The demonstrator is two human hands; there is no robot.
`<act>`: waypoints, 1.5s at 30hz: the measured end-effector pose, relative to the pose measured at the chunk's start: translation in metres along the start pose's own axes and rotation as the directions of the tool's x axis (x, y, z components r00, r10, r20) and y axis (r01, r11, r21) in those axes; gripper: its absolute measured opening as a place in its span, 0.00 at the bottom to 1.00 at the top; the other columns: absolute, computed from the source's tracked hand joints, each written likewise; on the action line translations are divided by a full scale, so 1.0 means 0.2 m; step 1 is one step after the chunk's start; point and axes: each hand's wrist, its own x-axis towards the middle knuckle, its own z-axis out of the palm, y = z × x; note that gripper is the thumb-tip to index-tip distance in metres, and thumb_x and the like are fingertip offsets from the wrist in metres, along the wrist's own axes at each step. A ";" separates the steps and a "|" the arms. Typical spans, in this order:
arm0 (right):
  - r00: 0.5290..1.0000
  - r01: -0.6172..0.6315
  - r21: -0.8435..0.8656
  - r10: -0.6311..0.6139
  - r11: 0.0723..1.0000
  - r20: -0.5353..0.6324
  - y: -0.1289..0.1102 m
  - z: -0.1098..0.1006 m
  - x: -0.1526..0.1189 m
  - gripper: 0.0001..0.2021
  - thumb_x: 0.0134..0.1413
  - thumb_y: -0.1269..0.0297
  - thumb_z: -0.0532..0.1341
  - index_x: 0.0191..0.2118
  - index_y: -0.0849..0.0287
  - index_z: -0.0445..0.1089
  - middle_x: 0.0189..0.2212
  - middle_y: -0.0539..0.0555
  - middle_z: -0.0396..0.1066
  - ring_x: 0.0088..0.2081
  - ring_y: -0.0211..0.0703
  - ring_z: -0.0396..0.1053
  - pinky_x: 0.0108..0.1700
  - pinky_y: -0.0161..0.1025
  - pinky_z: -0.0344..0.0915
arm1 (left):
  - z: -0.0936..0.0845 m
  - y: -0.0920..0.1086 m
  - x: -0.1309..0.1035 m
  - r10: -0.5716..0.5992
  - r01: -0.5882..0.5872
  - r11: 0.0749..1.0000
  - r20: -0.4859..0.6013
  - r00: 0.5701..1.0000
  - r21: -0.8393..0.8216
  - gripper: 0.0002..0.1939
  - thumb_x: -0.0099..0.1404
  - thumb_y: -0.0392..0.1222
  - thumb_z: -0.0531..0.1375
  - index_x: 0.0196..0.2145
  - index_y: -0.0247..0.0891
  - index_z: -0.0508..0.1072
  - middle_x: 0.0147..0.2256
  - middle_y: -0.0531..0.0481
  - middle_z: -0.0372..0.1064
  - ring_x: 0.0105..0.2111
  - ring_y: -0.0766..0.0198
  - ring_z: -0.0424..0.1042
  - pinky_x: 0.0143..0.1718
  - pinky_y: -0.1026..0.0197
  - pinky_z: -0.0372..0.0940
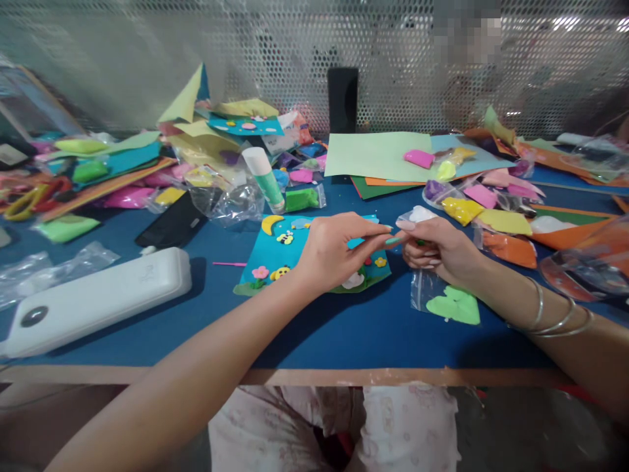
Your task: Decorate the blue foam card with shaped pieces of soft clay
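My left hand (339, 246) reaches over a blue craft sheet (265, 246), its thumb and fingers pinched together. Whatever lies between those fingertips is too small to make out. Touching or almost touching them, my right hand (437, 242) has its fingers curled around a clear plastic bag (417, 288); something white (421, 213) shows above the thumb. Light green clay (455, 305) in plastic is just below this hand. The sheet carries a yellow moon (272, 225), a small bee (284, 238), a pink flower (260, 272) and a yellow flower (380, 262), and is partly hidden by my left hand.
Left of the sheet are a pink stick (229, 264), a white power bank (103, 301) and a black phone-like object (171, 219). Behind it stands a glue stick (264, 177). Bagged clay (462, 208) and coloured paper (378, 154) crowd the back, before a perforated metal panel (289, 65).
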 end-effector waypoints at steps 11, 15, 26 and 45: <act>0.999 -0.040 0.001 0.040 0.999 -0.013 0.00 -0.01 0.00 0.14 0.50 0.58 0.62 0.23 0.66 0.71 0.10 0.41 0.41 0.12 0.25 0.36 0.16 0.31 0.34 | 0.00 0.01 0.00 0.012 -0.012 1.000 0.014 1.000 -0.002 0.07 0.62 0.40 0.61 0.32 0.34 0.78 0.28 0.50 0.77 0.26 0.70 0.73 0.30 0.69 0.65; 1.000 -0.027 0.000 0.027 1.000 -0.007 0.00 -0.01 0.00 0.14 0.50 0.59 0.61 0.23 0.66 0.70 0.10 0.41 0.42 0.12 0.26 0.37 0.16 0.31 0.35 | 0.00 0.01 0.00 0.000 0.000 1.000 -0.002 1.000 0.010 0.07 0.61 0.39 0.61 0.33 0.35 0.78 0.28 0.50 0.77 0.27 0.70 0.73 0.30 0.69 0.65; 0.999 -0.046 0.034 0.047 0.998 -0.022 0.00 -0.01 0.00 0.13 0.47 0.60 0.64 0.21 0.64 0.68 0.09 0.41 0.44 0.12 0.25 0.38 0.16 0.31 0.34 | 0.01 0.01 0.00 0.096 -0.096 0.995 0.012 0.995 -0.016 0.06 0.61 0.37 0.62 0.34 0.33 0.78 0.29 0.48 0.77 0.29 0.68 0.75 0.31 0.68 0.66; 0.997 0.075 -0.072 -0.075 0.995 0.001 0.03 -0.02 0.00 0.10 0.45 0.61 0.69 0.27 0.65 0.76 0.10 0.42 0.49 0.14 0.25 0.43 0.17 0.31 0.38 | 0.03 -0.01 0.00 0.166 -0.168 0.985 -0.059 0.984 -0.028 0.06 0.59 0.36 0.63 0.35 0.35 0.78 0.34 0.48 0.78 0.34 0.65 0.77 0.37 0.66 0.71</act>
